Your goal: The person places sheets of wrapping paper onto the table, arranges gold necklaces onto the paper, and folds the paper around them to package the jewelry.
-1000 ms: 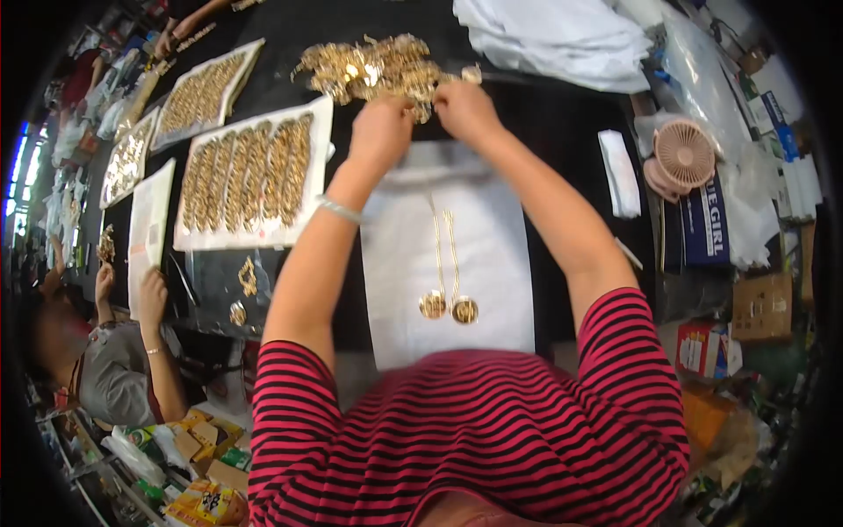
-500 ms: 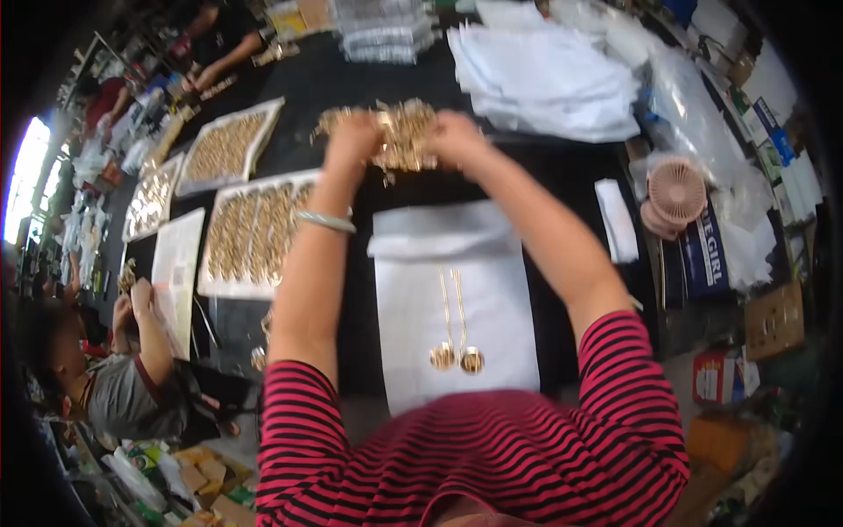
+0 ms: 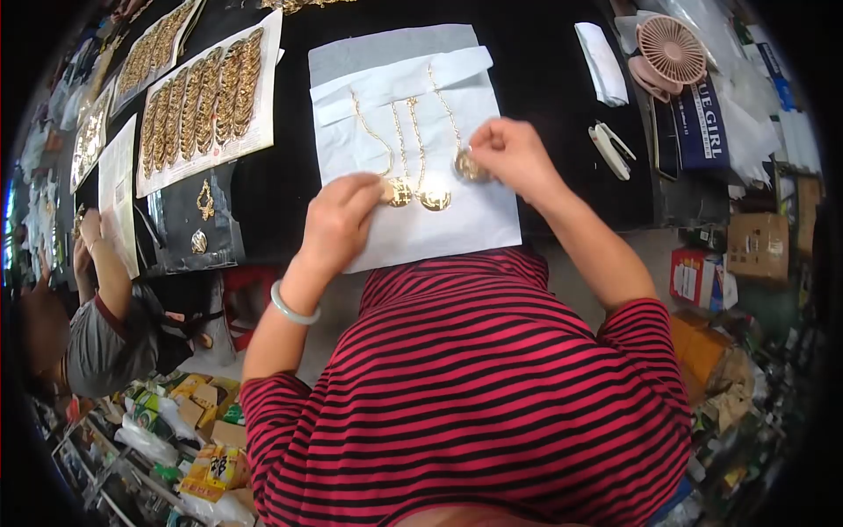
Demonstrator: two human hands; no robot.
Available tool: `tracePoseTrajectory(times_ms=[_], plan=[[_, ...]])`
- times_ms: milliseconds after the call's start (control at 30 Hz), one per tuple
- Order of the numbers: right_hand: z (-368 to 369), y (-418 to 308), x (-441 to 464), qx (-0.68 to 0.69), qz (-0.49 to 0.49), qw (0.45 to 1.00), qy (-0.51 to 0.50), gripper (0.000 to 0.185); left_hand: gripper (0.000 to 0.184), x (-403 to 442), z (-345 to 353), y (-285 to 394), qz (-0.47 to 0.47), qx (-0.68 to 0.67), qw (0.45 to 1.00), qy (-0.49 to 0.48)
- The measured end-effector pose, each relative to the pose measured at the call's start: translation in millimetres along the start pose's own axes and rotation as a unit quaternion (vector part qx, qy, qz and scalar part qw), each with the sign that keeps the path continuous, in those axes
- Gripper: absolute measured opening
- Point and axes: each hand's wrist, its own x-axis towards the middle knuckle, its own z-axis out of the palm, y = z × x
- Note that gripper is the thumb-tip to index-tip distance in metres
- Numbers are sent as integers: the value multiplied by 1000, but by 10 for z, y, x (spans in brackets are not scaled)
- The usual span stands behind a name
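Note:
A white paper sheet (image 3: 439,233) with a folded upper flap lies on the black table in front of me. Two gold chains with round pendants (image 3: 435,196) hang side by side at its middle. My left hand (image 3: 338,220) pinches the pendant end of a chain (image 3: 373,134) on the left, close to the middle pendants. To the right, my right hand (image 3: 509,154) has its fingers closed on the edge of a round pendant (image 3: 470,165), whose chain (image 3: 443,101) runs up over the flap.
Rows of gold chains lie on a paper-covered board (image 3: 206,101) at left. Stapler (image 3: 610,151), folded white cloth (image 3: 601,66) and pink fan (image 3: 669,53) are at right. A co-worker (image 3: 110,334) sits at far left. Part of the gold pile (image 3: 307,4) shows at the top.
Both hands have come back from the gold pile to the white sheet. Two more chains with pendants now lie on it, one at each hand. The view has tilted down.

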Motion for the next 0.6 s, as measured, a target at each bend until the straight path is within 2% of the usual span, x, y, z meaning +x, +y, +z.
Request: tracePoseTrajectory(times_ms=[100,233,267,333,400,500,600], plan=[[44,127,-268,-60,11,998,7,12,23,-222,-26,2,23,42,999,7],[146,109,-376,-93,-47,994,34,12,22,-213,-39,-49,-5,25,1000,7],[162,114,-382,-157,-94,982,46,11,22,-223,-59,-70,-2,28,1000,8],[169,121,-390,-285,-183,938,69,11,20,-259,-63,-107,-68,-14,997,43],[167,122,-387,-284,-173,941,69,11,20,-290,-54,-124,-103,-37,992,61],[201,115,-396,-279,-149,946,64,12,20,-313,-79,-87,-53,18,998,25],[208,57,-420,-283,-127,949,48,12,22,-296,-165,27,-64,40,997,2]])
